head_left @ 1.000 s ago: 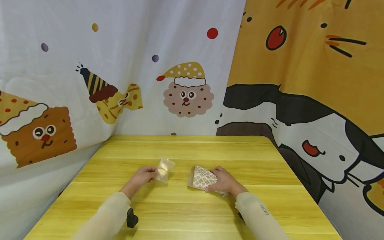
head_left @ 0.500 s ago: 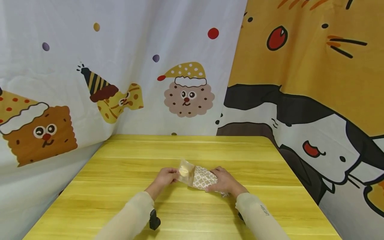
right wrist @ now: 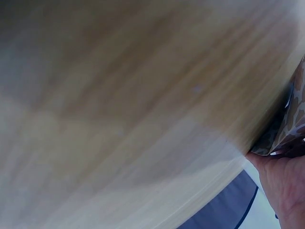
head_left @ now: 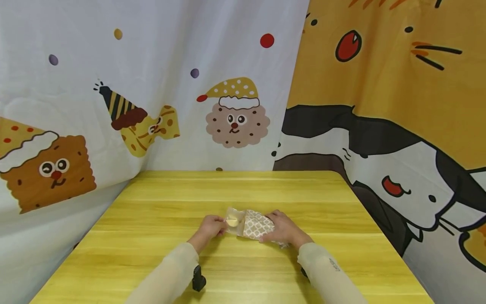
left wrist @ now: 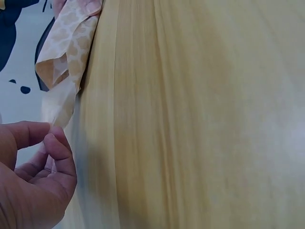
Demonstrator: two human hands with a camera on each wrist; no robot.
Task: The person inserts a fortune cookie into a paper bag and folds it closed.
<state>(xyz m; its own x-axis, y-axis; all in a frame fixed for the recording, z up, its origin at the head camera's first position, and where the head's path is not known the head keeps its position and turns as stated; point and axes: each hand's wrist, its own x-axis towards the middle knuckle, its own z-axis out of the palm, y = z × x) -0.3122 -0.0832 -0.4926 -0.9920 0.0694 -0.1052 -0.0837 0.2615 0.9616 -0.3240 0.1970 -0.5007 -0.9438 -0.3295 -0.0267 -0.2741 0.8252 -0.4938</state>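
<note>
Between thumb and forefinger, my left hand [head_left: 210, 228] pinches one edge of a small clear plastic packet [head_left: 232, 214] with a pale yellow piece inside. The packet's far end is at the mouth of a brown paper bag [head_left: 258, 224] with a white lattice pattern. In the left wrist view, the packet [left wrist: 62, 100] reaches into the bag's open mouth [left wrist: 59, 67]; how deep it goes is hidden. The bag lies on its side, its mouth towards my left hand. My right hand [head_left: 282, 228] grips it across the top, thumb on the near side, covering its other end.
The yellow wood-grain table [head_left: 243, 270] extends around both hands. Behind it hangs a cloth [head_left: 171, 50] printed with cartoon figures. A black wrist device [head_left: 198, 278] sits under the left sleeve [head_left: 167, 270].
My left hand has moved right with the packet, from apart from the bag to its mouth, then tilted the packet lower. The right hand and bag have stayed in place.
</note>
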